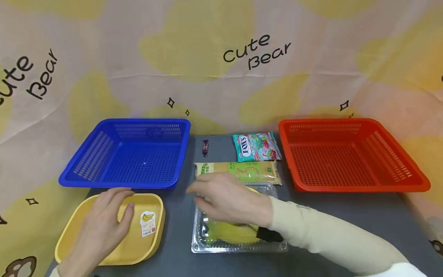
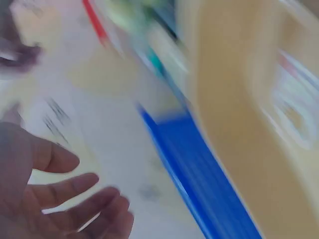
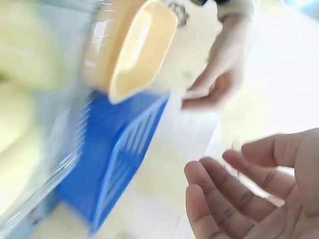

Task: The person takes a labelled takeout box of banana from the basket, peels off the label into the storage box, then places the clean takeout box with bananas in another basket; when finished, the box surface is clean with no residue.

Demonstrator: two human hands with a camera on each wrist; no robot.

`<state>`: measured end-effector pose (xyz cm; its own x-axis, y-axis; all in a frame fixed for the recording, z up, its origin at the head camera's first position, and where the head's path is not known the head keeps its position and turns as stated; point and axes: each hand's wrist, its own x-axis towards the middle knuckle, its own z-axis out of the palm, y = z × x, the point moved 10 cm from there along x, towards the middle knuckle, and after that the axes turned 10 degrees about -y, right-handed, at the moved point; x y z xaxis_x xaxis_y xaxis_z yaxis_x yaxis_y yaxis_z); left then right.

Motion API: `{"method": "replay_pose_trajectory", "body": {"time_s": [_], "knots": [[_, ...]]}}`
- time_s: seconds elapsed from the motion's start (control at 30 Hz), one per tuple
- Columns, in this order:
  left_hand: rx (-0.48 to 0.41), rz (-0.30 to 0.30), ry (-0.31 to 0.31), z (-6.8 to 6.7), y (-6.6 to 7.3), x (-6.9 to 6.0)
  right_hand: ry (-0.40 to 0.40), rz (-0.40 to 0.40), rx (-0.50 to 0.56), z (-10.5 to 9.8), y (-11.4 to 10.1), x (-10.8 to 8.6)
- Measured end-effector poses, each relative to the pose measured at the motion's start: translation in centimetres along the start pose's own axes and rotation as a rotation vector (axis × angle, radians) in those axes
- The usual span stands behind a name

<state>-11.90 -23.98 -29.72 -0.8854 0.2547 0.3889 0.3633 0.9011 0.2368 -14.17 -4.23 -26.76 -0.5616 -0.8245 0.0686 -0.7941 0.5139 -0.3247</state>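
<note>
My left hand [image 1: 104, 221] hovers over the yellow basin [image 1: 157, 231], its fingers loosely bent and holding nothing. A banana label [image 1: 148, 224] shows inside the basin. My right hand [image 1: 230, 198], also without anything in its grasp, is above a clear plastic box [image 1: 238, 249]. Yellow-green contents [image 1: 228, 232] lie in that box, partly covered by the hand and forearm; their kind cannot be told. In the right wrist view the box is blurred, and the relaxed fingers [image 3: 239, 196] are apart from it. Whether its lid is closed is unclear.
Behind the basin stands a blue basket [image 1: 145, 163]; a red basket [image 1: 332, 165] is at right. Between them lie a small wrapped candy [image 1: 205, 147], a FOX'S candy bag [image 1: 257, 147] and a long noodle packet [image 1: 249, 171]. A patterned cloth [image 1: 221, 77] hangs behind.
</note>
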Motion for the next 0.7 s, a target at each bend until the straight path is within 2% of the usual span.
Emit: {"method": "replay_pose_trajectory", "body": {"time_s": [0.07,0.13,0.2,0.27,0.33,0.43,0.5,0.6,0.7], "knots": [[-0.043,0.065,-0.021,0.8,2.9,0.6,0.08,0.088,0.076,-0.8,3.0,-3.3],[-0.056,0.099,-0.086,2.1,5.3,1.0,0.143,0.192,0.123,-0.6,5.9,-6.7],[-0.076,0.113,-0.164,3.6,7.0,1.3,0.19,0.291,0.144,0.0,8.2,-9.9],[-0.113,0.104,-0.27,5.5,8.1,1.7,0.231,0.394,0.171,1.0,10.2,-13.1],[-0.212,0.054,-0.388,7.5,8.4,2.0,0.255,0.497,0.195,2.1,11.8,-15.7],[-0.39,-0.09,-0.556,10.4,7.9,1.9,0.246,0.641,0.267,4.1,13.8,-18.7],[-0.493,-0.195,-0.642,11.9,7.4,1.5,0.206,0.719,0.372,5.8,14.9,-19.8],[-0.573,-0.316,-0.693,13.3,6.6,1.0,0.122,0.773,0.576,8.5,15.6,-20.7],[-0.593,-0.375,-0.706,14.0,6.1,0.6,0.064,0.771,0.739,10.3,15.5,-20.8]]}}
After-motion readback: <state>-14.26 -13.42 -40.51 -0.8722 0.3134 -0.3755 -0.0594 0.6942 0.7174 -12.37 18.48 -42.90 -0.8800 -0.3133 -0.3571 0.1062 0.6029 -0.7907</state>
